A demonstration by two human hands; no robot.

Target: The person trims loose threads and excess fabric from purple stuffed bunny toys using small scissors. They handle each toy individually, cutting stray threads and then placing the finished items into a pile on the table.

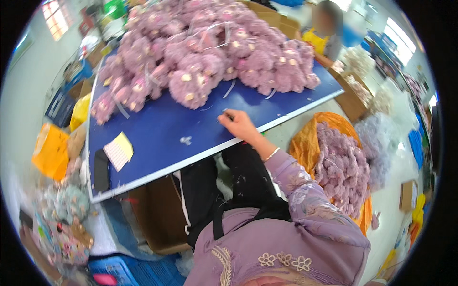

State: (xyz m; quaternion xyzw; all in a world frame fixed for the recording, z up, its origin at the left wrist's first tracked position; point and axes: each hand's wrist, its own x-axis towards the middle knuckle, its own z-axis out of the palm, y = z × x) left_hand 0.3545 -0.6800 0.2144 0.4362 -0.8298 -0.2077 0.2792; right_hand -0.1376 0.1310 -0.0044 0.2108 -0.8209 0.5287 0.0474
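Note:
My right hand (240,127) is over the near part of the blue table (162,126), its fingers curled closed. A small dark thing, too small to name, shows at the fingers, and a thin pale strand lies by the fingertips. My left hand is out of the picture. Beyond my right hand, a big heap of fluffy purple plush toys (191,86) covers the far half of the table, with white ribbons or tags sticking out. A small clear scrap (186,140) lies on the tabletop to the hand's left.
A pad of stickers or paper (118,151) and a dark phone-like slab (101,170) lie at the table's left corner. On the right, an orange sack (299,143) holds more purple plush. A cardboard box (160,217) stands under the table. Across the table is another person (318,40).

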